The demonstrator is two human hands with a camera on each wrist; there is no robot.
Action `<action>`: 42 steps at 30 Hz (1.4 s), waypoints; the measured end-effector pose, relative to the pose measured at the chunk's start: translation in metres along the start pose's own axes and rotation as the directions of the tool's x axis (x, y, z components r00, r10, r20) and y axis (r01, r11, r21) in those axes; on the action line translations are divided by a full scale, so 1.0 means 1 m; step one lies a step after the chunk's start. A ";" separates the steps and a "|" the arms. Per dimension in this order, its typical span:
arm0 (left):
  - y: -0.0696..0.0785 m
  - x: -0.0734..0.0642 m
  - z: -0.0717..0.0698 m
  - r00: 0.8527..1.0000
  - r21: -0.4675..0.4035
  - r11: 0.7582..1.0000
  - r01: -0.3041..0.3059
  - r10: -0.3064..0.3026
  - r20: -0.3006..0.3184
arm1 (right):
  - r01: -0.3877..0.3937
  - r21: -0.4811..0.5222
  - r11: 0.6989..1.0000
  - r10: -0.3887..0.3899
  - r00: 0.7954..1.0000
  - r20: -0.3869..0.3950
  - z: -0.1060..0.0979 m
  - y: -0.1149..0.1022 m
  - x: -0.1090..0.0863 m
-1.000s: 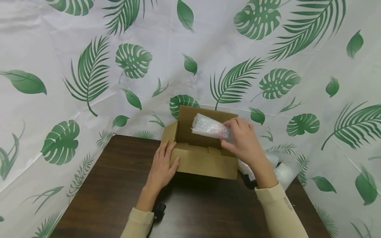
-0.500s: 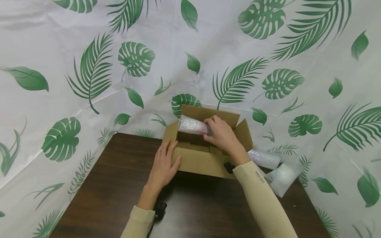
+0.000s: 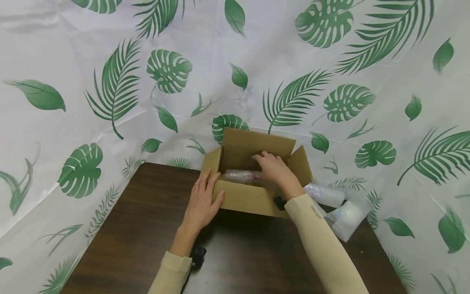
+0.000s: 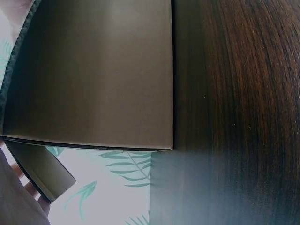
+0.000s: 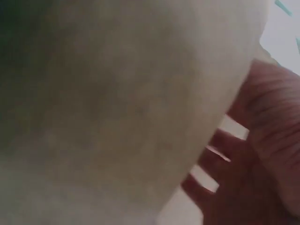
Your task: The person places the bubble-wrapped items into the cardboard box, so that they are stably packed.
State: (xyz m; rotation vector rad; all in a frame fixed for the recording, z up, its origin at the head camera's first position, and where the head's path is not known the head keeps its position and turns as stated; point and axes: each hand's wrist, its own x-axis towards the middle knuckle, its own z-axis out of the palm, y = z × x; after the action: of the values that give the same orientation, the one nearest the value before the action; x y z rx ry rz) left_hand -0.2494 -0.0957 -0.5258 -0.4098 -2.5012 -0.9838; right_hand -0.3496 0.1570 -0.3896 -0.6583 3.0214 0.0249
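Note:
An open cardboard box (image 3: 246,198) stands on the table with its flaps raised. My left hand (image 3: 200,200) holds its front left corner, thumb against the front flap and fingers at the left flap. The left wrist view shows the box's plain side (image 4: 93,75). Low inside the box lies a bubble-wrapped roll (image 3: 238,175), partly hidden by the front flap. Over the roll's right end is my right hand (image 3: 277,169), its fingers extended toward the back flap. In the right wrist view that hand's fingers (image 5: 215,164) are spread apart beside a blurred pale surface.
Right of the box lie a bubble-wrapped roll (image 3: 324,195) and a bubble-wrapped bundle (image 3: 349,216), close together near the right edge of the dark wooden table (image 3: 147,228). A leaf-patterned white cloth (image 3: 205,53) hangs behind the table.
My right hand has brought the bubble-wrapped roll left and down into the box. Its fingers have come away from the roll. My left hand stays on the box corner.

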 end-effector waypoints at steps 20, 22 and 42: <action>0.003 -0.001 0.003 1.000 -0.012 1.000 0.012 -0.012 0.007 | 0.029 0.082 0.996 -0.017 0.989 -0.148 -0.027 0.000 -0.029; 0.003 -0.001 0.004 1.000 -0.011 1.000 0.010 -0.010 0.003 | 0.030 0.096 0.995 -0.013 0.985 -0.170 -0.032 0.002 -0.035; 0.001 -0.002 0.006 0.999 0.001 1.000 -0.015 0.015 -0.034 | 0.016 0.408 0.913 0.203 0.850 -0.487 -0.062 0.068 -0.130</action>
State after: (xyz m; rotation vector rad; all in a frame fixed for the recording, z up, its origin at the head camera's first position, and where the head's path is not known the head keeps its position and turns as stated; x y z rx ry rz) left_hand -0.2489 -0.0911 -0.5303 -0.4077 -2.4648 -0.9764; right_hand -0.2626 0.2717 -0.3208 -0.5372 3.3829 -0.8899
